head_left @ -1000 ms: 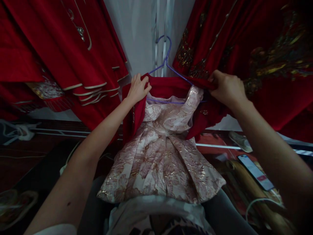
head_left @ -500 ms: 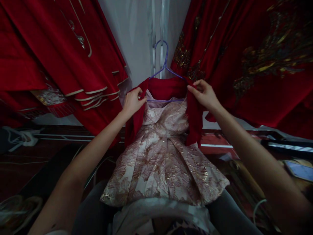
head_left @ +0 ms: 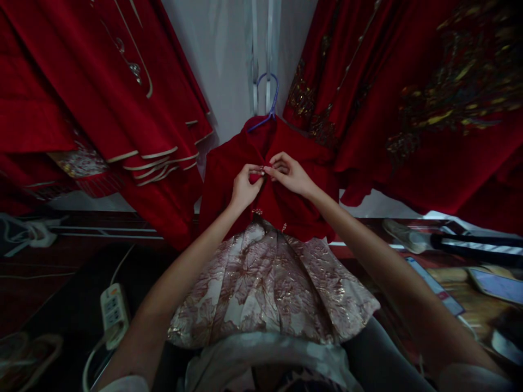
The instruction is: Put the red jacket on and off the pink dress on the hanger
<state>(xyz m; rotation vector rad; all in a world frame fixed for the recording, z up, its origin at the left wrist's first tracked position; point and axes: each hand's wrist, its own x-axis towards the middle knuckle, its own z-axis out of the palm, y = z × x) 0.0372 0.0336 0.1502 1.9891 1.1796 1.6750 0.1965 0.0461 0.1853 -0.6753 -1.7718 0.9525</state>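
Observation:
A red jacket (head_left: 229, 158) hangs on a purple hanger (head_left: 274, 98), over a pale pink and gold brocade dress (head_left: 269, 283). Its two front edges meet at the upper chest, where my left hand (head_left: 245, 186) and my right hand (head_left: 292, 173) pinch the edges from either side. A small beaded fastener (head_left: 262, 171) shows between my fingertips. Lower on the front, another beaded fastener (head_left: 257, 212) sits on the left edge, and the jacket parts there over the dress. The dress's skirt spreads across my lap; its bodice is hidden under the jacket.
Red embroidered garments (head_left: 163, 109) hang on the left, and a red garment with gold beading (head_left: 408, 130) hangs on the right. A power strip (head_left: 114, 316) lies at lower left. Phones (head_left: 496, 285) rest at right, near a person's shoe (head_left: 402, 235).
Both hands have come inward from the jacket's shoulders to its centre front. The jacket's front panels, earlier spread apart, now cover the dress bodice and most of the hanger.

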